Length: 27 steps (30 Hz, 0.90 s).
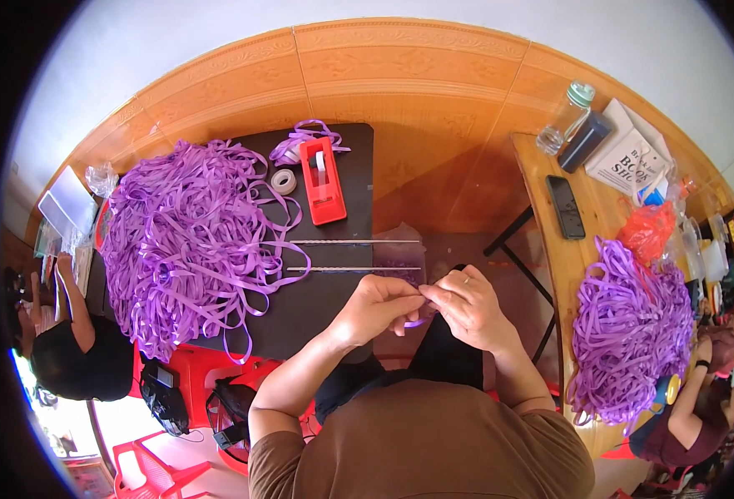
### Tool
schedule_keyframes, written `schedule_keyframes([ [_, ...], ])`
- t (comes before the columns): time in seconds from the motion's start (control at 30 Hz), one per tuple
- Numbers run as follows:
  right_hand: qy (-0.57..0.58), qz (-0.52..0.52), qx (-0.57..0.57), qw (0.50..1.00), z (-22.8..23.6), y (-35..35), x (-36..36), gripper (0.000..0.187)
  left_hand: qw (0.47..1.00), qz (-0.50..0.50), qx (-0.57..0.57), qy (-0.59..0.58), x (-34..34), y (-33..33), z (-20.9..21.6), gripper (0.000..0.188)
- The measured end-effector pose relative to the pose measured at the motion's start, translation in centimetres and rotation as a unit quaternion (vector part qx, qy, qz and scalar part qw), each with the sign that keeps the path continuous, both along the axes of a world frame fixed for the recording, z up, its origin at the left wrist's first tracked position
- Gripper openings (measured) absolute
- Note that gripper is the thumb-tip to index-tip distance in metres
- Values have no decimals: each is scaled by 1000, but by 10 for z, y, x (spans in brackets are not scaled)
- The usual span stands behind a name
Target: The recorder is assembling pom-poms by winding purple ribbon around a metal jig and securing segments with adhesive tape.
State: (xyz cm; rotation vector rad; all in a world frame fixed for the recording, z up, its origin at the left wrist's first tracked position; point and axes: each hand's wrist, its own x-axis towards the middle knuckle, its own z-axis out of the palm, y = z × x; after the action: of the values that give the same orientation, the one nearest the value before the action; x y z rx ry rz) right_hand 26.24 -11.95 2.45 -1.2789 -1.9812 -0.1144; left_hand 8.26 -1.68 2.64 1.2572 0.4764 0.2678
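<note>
My left hand (379,308) and my right hand (468,306) meet fingertip to fingertip above my lap, just off the front right corner of the black table (334,303). Both are closed in a pinch on a purple ribbon (415,323); a short piece of it shows below the fingers, and the rest is hidden. Beyond them, two thin metal rods (354,269) stick out past the table's right edge. A big tangled heap of purple ribbon (192,241) covers the table's left part, with loose loops reaching toward the rods.
On the black table stand a red tape dispenser (324,181) and a tape roll (283,181). The wooden table (550,200) at right carries a phone (565,206), a bottle (568,116), a paper bag (629,150) and another ribbon heap (631,333). Other people sit on both sides.
</note>
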Motion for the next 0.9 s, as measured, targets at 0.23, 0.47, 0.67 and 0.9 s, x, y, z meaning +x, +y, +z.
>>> schedule_keyframes([
  [0.23,-39,-72,38,996,-19,1,5,34,990,96,-104,-10,4,-23,-18,15],
  [0.47,-29,-134,53,989,-61,25,24,29,956,203,-208,-43,43,-56,-79,15],
  [0.67,-19,-141,79,987,-78,54,36,24,938,313,-93,-118,67,-53,-114,22],
  [0.9,23,-96,77,992,-80,86,43,32,930,311,-130,-146,67,-32,-126,23],
])
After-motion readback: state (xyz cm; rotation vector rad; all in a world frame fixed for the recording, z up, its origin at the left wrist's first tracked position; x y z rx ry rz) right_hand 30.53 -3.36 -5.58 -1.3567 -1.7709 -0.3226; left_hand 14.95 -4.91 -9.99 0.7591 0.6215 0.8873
